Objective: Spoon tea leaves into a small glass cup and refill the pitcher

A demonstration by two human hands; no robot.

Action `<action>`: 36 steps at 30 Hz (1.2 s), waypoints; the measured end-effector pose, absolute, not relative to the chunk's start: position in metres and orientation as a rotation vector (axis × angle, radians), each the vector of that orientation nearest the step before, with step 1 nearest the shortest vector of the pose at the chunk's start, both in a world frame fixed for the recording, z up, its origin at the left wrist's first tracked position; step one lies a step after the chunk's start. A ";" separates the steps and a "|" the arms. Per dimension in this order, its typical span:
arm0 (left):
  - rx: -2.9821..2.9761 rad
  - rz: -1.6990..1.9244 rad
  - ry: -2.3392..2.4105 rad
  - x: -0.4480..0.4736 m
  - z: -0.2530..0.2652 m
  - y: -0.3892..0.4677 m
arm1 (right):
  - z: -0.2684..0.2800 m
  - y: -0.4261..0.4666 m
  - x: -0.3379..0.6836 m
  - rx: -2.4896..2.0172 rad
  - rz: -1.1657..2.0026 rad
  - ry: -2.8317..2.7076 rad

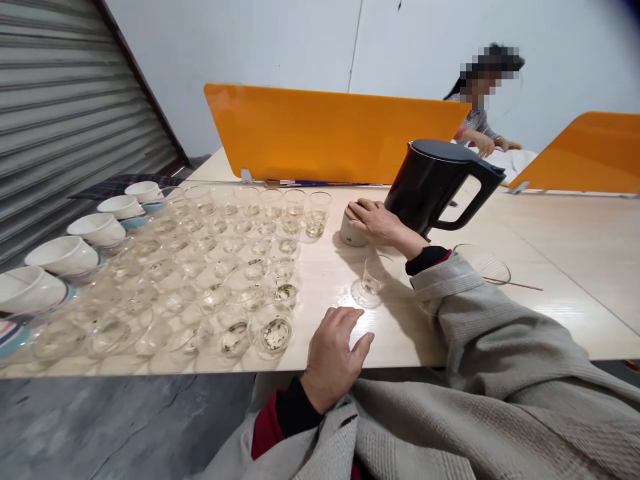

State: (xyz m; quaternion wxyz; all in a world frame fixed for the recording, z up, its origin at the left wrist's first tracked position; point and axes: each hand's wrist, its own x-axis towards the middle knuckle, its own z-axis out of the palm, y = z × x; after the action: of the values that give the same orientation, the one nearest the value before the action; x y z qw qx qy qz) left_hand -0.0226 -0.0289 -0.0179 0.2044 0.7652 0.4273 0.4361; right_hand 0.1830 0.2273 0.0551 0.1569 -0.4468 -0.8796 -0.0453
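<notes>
My right hand [376,223] reaches across and rests over the top of a small beige round pot [353,233], its fingers bent over the far rim. What is inside the pot is hidden under the hand. My left hand [336,353] hovers at the table's front edge, fingers and thumb apart, with nothing in it. Between the two hands stands a single clear cup [376,279] on the table, with a little at its bottom. To the left, many clear cups [275,332] stand close together in rows, holding pale liquid and dark bits.
A black electric kettle [430,187] stands just behind my right hand. A round strainer [483,265] with a thin handle lies by my right sleeve. White paper cups [63,255] line the left side. Orange dividers [325,133] stand at the back; beyond them sits another person [480,127].
</notes>
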 end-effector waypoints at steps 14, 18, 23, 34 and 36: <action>2.104 1.152 1.214 -0.026 -0.014 -0.026 | 0.078 0.153 0.209 -1.332 0.037 -2.061; 2.136 1.158 1.228 -0.025 -0.014 -0.026 | 0.075 0.106 0.208 -1.232 0.054 -2.047; 2.142 1.124 1.271 -0.025 -0.014 -0.025 | 0.066 0.079 0.195 -1.235 0.018 -2.255; 1.853 1.168 1.316 -0.015 -0.011 -0.007 | 0.027 0.070 0.212 -1.192 0.361 -2.132; 1.851 1.154 1.322 -0.014 -0.010 -0.003 | 0.022 0.069 0.206 -1.180 0.413 -2.093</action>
State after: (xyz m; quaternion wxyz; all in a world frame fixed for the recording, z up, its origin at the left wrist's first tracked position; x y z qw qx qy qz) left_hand -0.0136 -0.0029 -0.0104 0.2911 0.6944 0.4958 0.4327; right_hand 0.2065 0.0694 0.0224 0.3447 -0.4545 -0.8058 0.1591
